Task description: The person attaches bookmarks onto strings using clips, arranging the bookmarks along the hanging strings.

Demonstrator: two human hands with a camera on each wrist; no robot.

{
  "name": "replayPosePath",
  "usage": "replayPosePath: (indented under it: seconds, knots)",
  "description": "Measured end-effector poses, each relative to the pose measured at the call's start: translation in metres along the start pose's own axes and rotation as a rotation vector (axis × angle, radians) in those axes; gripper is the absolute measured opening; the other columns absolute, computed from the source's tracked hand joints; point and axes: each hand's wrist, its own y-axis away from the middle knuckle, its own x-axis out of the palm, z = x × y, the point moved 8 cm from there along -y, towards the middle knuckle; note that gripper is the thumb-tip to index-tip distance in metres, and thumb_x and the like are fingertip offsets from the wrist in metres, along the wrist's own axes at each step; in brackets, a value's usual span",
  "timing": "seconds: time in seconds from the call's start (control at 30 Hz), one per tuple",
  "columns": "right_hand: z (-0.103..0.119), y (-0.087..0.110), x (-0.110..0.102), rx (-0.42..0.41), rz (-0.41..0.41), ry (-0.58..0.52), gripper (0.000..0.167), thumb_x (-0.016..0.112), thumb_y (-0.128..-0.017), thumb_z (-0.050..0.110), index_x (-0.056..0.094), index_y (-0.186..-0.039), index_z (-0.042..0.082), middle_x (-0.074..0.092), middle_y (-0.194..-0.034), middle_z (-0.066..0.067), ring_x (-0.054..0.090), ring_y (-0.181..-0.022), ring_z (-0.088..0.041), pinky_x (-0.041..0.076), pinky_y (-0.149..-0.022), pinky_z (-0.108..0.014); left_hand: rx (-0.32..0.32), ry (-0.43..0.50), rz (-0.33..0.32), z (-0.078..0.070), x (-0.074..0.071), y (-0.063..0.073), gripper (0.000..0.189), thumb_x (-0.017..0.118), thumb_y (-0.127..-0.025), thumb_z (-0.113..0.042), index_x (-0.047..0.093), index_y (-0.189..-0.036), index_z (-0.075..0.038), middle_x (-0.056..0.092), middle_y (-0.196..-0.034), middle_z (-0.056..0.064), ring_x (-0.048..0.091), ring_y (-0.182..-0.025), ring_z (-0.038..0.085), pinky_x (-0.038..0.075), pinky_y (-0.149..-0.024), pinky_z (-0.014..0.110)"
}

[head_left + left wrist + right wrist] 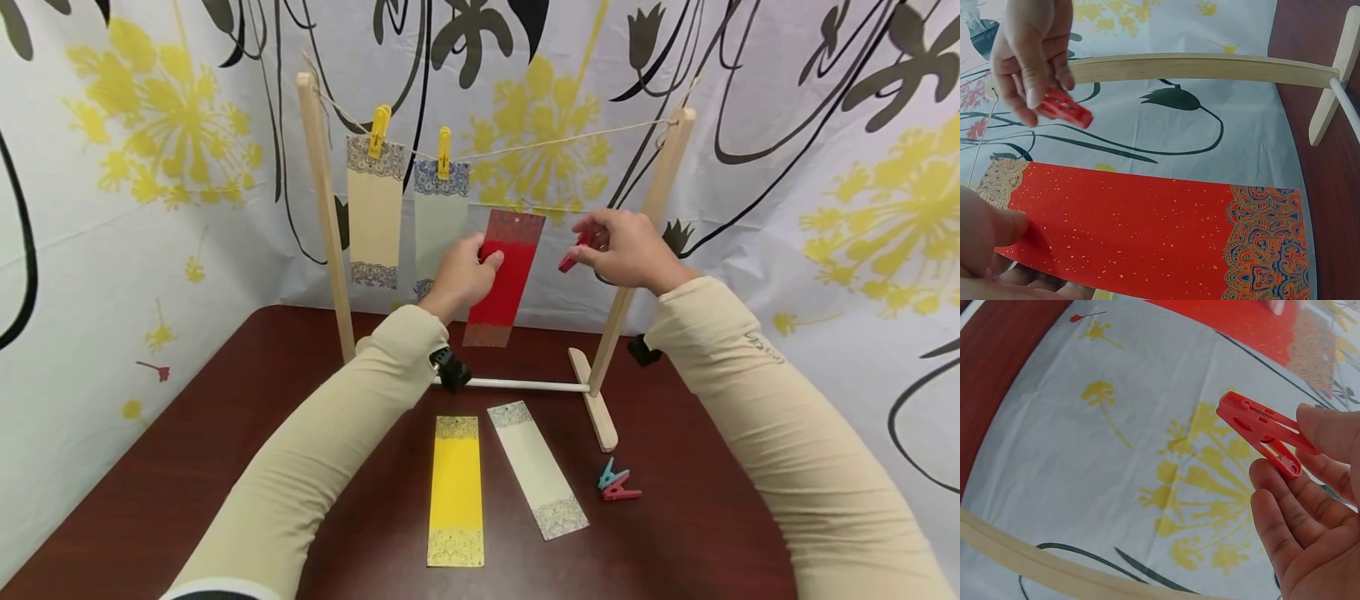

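Observation:
My left hand (467, 275) pinches a red bookmark-like card (512, 271) by its upper part, thumb across the front. Patterned bands cross both ends of the card, and a small hole shows near its top. To the right of it, my right hand (626, 246) holds a red clothespin (1260, 431) between thumb and fingers, apart from the card. A string (562, 146) runs above both hands. From its left half hang a beige card (375, 217) and a pale green card (441, 208), each under a yellow clothespin (444, 154); my left hand overlaps the green one's lower part.
A wooden post (326, 217) at left and another (645, 225) at right carry the string, joined low by a white rod (525, 384). On the dark table (360, 533) lie a yellow card (456, 492), a cream card (538, 471), a teal clothespin (611, 473) and a pink-red clothespin (621, 490).

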Motion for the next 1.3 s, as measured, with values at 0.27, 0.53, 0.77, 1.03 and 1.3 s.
replayPosePath:
  seconds: [0.27, 0.53, 0.77, 1.03, 1.3]
  knots:
    - [0.010, -0.014, -0.023, 0.009, -0.095, -0.024, 0.031, 0.066, -0.093, 0.019, 0.062, -0.117, 0.000, 0.068, -0.104, -0.019, 0.067, -0.096, -0.032, 0.049, -0.081, -0.047, -0.038, 0.034, -0.005, -0.003, -0.004, -0.006, 0.060, 0.044, -0.104, -0.027, 0.018, -0.155, -0.006, 0.021, -0.159, 0.008, 0.021, -0.144, 0.022, 0.026, -0.112, 0.038]
    - [0.018, -0.024, -0.040, -0.005, -0.215, -0.030, 0.038, 0.069, -0.091, 0.017, 0.058, -0.123, -0.001, 0.067, -0.105, -0.017, 0.066, -0.096, -0.027, 0.046, -0.075, -0.026, -0.051, 0.037, -0.029, -0.008, -0.008, -0.013, 0.062, 0.046, -0.103, -0.021, 0.016, -0.155, -0.005, 0.021, -0.159, 0.008, 0.020, -0.144, 0.021, 0.024, -0.113, 0.036]
    - [0.031, -0.033, -0.059, 0.008, -0.331, -0.102, 0.040, 0.073, -0.088, 0.019, 0.062, -0.121, 0.000, 0.068, -0.106, -0.015, 0.066, -0.092, -0.018, 0.048, -0.081, -0.023, -0.029, 0.023, -0.072, -0.017, -0.014, -0.019, 0.057, 0.050, -0.102, -0.022, 0.028, -0.151, -0.004, 0.038, -0.149, 0.012, 0.036, -0.136, 0.022, 0.034, -0.107, 0.036]
    - [0.042, -0.042, -0.071, 0.035, -0.385, -0.147, 0.038, 0.072, -0.089, 0.020, 0.064, -0.122, 0.003, 0.068, -0.107, -0.012, 0.064, -0.090, -0.011, 0.048, -0.083, -0.024, 0.062, 0.038, -0.159, -0.028, -0.019, -0.024, 0.025, 0.054, -0.100, -0.017, 0.053, -0.119, -0.001, 0.059, -0.109, 0.015, 0.057, -0.100, 0.025, 0.046, -0.084, 0.035]
    - [0.054, -0.053, -0.075, -0.003, -0.419, -0.202, 0.036, 0.071, -0.090, 0.019, 0.063, -0.122, 0.003, 0.068, -0.107, -0.011, 0.063, -0.092, -0.013, 0.049, -0.085, -0.024, 0.030, 0.051, -0.173, -0.030, -0.024, -0.029, 0.033, 0.053, -0.101, -0.020, 0.049, -0.130, -0.005, 0.057, -0.120, 0.011, 0.056, -0.110, 0.021, 0.047, -0.090, 0.034]
